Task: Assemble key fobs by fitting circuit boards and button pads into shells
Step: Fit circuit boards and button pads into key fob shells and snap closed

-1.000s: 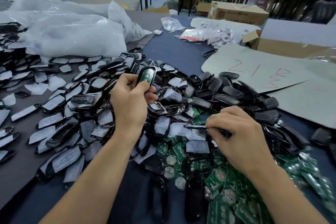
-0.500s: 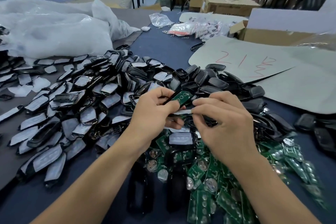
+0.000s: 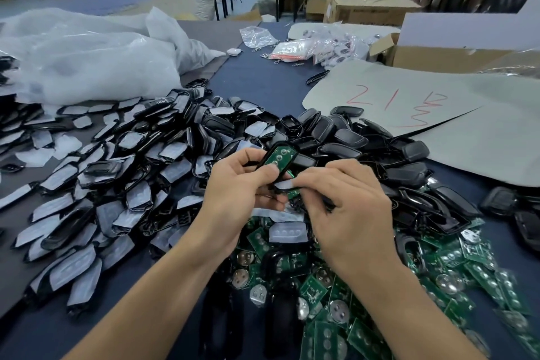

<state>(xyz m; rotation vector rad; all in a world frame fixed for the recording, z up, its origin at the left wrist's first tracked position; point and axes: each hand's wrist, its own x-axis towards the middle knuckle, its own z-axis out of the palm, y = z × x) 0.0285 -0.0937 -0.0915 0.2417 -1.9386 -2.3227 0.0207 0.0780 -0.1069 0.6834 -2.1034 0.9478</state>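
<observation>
While the left hand (image 3: 239,187) has its thumb and fingers curled round a black shell (image 3: 285,144) with a green circuit board (image 3: 279,157) sitting inside it, the right hand (image 3: 347,207) is pressed right up against it. Its fingertips (image 3: 305,181) pinch a pale button pad (image 3: 284,185) at the shell's near end. I can't tell if the pad is actually seated or just touching the edge. The whole thing is held up off the table, tilted with its far end pointing away.

Just under the hands, on the person's side, lies a loose pad (image 3: 287,232), face up on the clutter. Nearer still and off to the right is a heap of bare green boards (image 3: 359,330), lots of them with round metal battery clips. Beyond the grip and to the right is a pile of plain black shell halves (image 3: 344,137). Left of the grip there's a big spread of shells with pale pads in them (image 3: 131,181). Further out to the right sits a grey sheet (image 3: 438,126) with red scribble, then a cardboard box (image 3: 438,57). Far left are lumpy white plastic bags (image 3: 87,67).
</observation>
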